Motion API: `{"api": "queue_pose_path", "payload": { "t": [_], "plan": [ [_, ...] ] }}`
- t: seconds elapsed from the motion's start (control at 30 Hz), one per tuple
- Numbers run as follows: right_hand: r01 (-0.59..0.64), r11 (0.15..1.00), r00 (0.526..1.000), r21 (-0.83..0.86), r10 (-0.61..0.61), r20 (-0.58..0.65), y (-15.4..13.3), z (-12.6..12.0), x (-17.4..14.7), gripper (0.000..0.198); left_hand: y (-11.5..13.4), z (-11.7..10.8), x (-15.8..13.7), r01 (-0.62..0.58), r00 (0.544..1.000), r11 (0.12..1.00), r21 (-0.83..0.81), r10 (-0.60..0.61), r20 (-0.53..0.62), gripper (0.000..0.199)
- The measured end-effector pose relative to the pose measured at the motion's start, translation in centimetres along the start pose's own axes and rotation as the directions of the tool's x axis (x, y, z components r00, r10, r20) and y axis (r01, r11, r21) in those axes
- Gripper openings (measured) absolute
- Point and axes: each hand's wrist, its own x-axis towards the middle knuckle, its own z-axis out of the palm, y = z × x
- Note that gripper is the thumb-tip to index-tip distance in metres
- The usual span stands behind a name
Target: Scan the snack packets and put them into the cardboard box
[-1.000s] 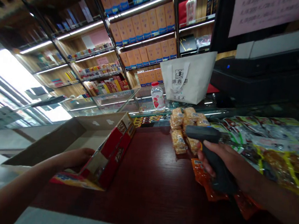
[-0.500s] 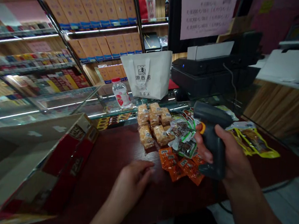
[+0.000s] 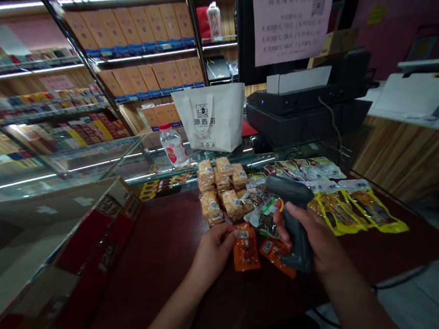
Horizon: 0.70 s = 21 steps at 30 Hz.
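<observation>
Dark wooden counter (image 3: 180,263) under snack packets (image 3: 221,187), lit shop shelves (image 3: 109,62) behind.

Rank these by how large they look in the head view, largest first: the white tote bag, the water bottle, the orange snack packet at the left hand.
1. white tote bag
2. water bottle
3. orange snack packet, close to the bottle in apparent size and nearer the camera, so that order is unsure.
</observation>
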Motion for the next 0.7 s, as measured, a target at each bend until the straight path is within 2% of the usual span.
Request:
{"api": "queue_pose_path", "payload": {
  "t": [0.1, 0.2, 0.27, 0.4, 0.57, 0.7],
  "plan": [
    [-0.013, 0.982, 0.998, -0.188, 0.024, 0.054, 0.4, 1.4, 0.9, 0.039, 0.5, -1.6, -0.3, -0.033, 0.999, 0.996, -0.082, 0.030, -0.034, 0.028],
    [0.007, 0.909, 0.994, -0.418, 0.039, 0.100, 1.4, 3.0, 2.4, 0.035, 0.7, -2.9, -0.6, -0.012, 1.000, 0.970, -0.242, 0.010, -0.012, 0.032],
    [0.027, 0.879, 0.991, -0.477, 0.037, 0.125, 2.4, 3.8, 3.5, 0.032, 0.4, -3.3, -0.7, -0.005, 1.000, 0.944, -0.331, -0.002, -0.023, 0.034],
    [0.034, 0.873, 0.986, -0.487, 0.051, 0.160, 4.5, 4.4, 4.9, 0.033, -1.2, -3.6, -0.7, 0.024, 0.998, 0.893, -0.450, -0.044, -0.033, 0.036],
    [-0.032, 0.891, 0.968, -0.454, 0.140, 0.207, 5.7, 4.0, 4.8, 0.036, -2.8, -3.6, -0.7, 0.112, 0.994, 0.815, -0.569, -0.094, 0.061, 0.037],
    [-0.032, 0.935, 0.945, -0.354, 0.143, 0.295, 5.9, 3.6, 4.3, 0.033, -2.7, -3.1, -0.9, 0.199, 0.980, 0.715, -0.670, -0.146, 0.134, 0.037]
  ]
}}
